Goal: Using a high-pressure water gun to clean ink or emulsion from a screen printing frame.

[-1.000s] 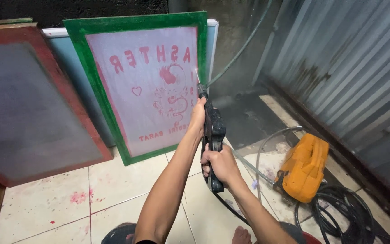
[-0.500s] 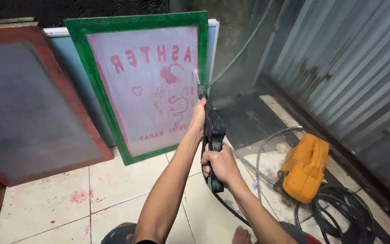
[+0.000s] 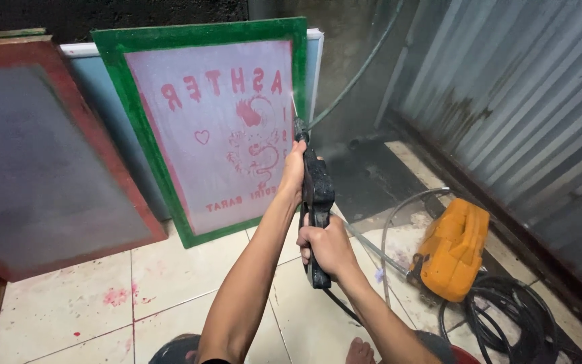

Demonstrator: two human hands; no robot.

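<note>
Both my hands grip a black pressure-washer spray gun held out in front of me. My left hand wraps the upper barrel near the nozzle. My right hand is closed around the lower handle. A thin jet of water leaves the nozzle towards a green-framed printing screen, which leans against the wall and carries a red mirrored design. The jet reaches the screen near its upper right part.
A red-framed screen leans at the left, with a pale blue board behind both screens. An orange pressure washer sits on the tiled floor at right beside coiled black hoses. Corrugated metal wall on the right. My bare foot shows below.
</note>
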